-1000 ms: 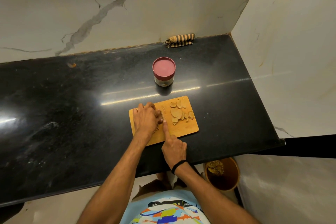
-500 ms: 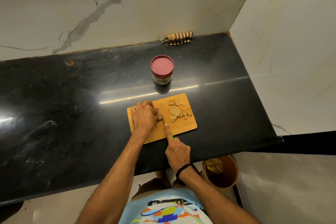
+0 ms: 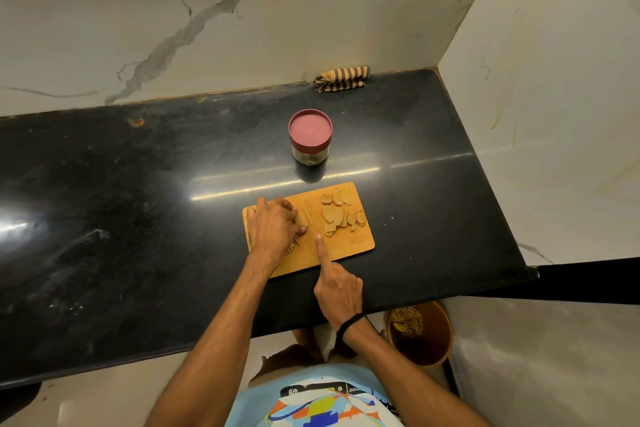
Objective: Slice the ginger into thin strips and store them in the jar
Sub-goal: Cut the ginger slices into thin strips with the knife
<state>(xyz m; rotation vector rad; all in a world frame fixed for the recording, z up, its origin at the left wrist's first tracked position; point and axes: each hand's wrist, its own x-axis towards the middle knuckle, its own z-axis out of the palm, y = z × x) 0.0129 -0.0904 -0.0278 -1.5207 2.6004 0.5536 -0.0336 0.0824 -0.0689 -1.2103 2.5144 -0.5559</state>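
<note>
- Slicing step in hand: we judge the ginger is partly through being cut into strips, and nothing has gone into the jar.
- Right hand (image 3: 337, 288): fingers curled round a knife handle that the hand hides, with the index finger laid straight forward along the spine. The thin knife blade (image 3: 308, 212) runs ahead of that fingertip, over the rectangular wooden cutting board (image 3: 349, 246).
- Left hand (image 3: 273, 227): just left of the blade, fingers curled down on a ginger piece that they cover almost wholly, so we cannot see its shape.
- Cut ginger strips (image 3: 293, 245): a few thin ones lie by the heel of the left hand.
- Flat ginger slices (image 3: 337, 215): a loose cluster on the board to the right of the blade, not yet cut into strips.
- Next move, as we judge it: bring the blade down close to the left fingertips, then edge those fingertips back for the next thin cut. The knuckles sit very near the edge.
- Round glass jar with a dark red lid (image 3: 310, 135): beyond the blade tip and off the board, on the black polished stone counter (image 3: 138, 218). Its lid is on and must come off before storing.
- Striped folded cloth (image 3: 341, 78): well beyond the jar, against the marble wall.
- Brown round bin (image 3: 420, 336): on the floor below the right wrist, holding scraps.
- Nothing stands between the board and the jar.
</note>
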